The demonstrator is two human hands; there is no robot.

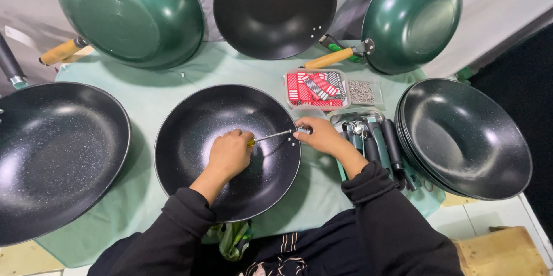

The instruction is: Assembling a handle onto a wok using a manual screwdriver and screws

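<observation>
Screwdriver (271,136) in left hand (229,154) inside wok (190,155), right hand (320,135) at rim

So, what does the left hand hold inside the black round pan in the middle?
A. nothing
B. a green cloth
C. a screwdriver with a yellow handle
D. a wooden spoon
C: the left hand grips a screwdriver with a yellow handle, its thin metal shaft reaching to the rim of the black round pan, where the right hand rests.

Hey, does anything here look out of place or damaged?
Nothing looks damaged. One oddity: a small loose screw lies alone on the green cloth near the upturned green pan, away from the parts box.
</observation>
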